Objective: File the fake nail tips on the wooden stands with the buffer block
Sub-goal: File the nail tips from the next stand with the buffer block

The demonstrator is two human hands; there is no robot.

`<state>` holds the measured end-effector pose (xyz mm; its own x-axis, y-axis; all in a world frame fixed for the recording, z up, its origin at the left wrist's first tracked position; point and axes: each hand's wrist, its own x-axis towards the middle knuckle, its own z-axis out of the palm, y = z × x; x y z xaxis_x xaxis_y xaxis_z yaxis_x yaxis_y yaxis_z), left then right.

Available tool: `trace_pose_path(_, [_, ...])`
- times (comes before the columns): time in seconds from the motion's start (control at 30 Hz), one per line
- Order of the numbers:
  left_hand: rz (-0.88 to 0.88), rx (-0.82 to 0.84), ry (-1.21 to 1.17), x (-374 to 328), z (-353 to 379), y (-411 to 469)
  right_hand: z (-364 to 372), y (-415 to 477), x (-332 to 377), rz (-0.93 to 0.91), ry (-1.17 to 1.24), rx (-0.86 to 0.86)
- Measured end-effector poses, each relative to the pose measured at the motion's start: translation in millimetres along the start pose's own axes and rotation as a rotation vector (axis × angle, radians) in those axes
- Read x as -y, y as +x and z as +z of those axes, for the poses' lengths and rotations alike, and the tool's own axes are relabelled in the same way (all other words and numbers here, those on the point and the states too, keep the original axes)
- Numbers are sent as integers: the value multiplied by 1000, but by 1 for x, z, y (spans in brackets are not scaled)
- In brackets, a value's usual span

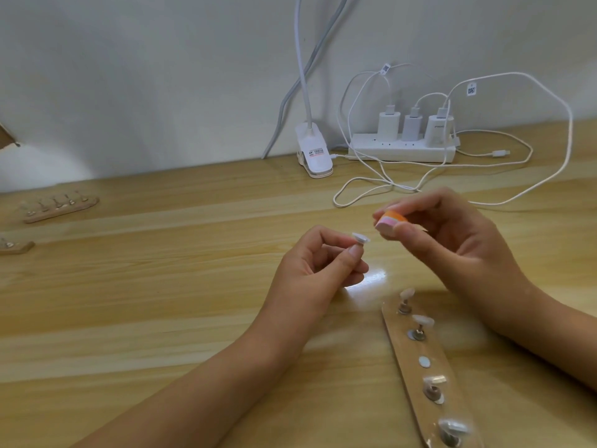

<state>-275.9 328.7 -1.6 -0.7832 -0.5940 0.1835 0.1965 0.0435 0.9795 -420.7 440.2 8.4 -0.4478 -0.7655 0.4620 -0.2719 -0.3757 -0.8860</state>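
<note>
From my remote seat I read it this way. L hand (318,266) is closed in a pinch: thumb and curled fingers grip the small peg of one nail tip (361,238), held up off the counter (161,302) so the tip faces the other hand. R hand (452,244) is clamped on the buffer (387,223), thumb below and fingers above, the pink-and-orange end sticking out toward the tip. Buffer and tip are just beside each other; if they touch, I cannot tell. Holding both in the air gives free angle for the stroke, I think.

The stand (407,363) lies close under the R forearm, w/ four tips (423,320) on their pegs. The middle spot shows only a bare disc (424,362), so prob. the held tip belongs there. Keeping the stand near makes the swap short.

Two more stands (59,206) wait far left on the counter, w/ pegs standing on them. At the back: a power strip (400,151) w/ chargers, loose cables and a lamp clip (315,155), well apart from the work.
</note>
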Motion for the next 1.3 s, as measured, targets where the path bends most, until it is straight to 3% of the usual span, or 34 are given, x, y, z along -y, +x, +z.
trace_pose_path(0.17, [-6,-13,-29,0,-1,1,-2,3,-10,158,-114,99])
trace_pose_path(0.43, [-39,-5,-51,1,-2,2,-6,4,-6,-4,-144,80])
trace_pose_path(0.67, [-54,33,-54,-1,-1,1,-7,5,-3,23,39,-30])
trace_pose_path(0.87, [-34,57,41,-1,0,0,-4,2,2,-61,-69,11])
trace_pose_path(1.3, [-59,62,128,-2,-1,-2,0,-2,3,-48,-124,60])
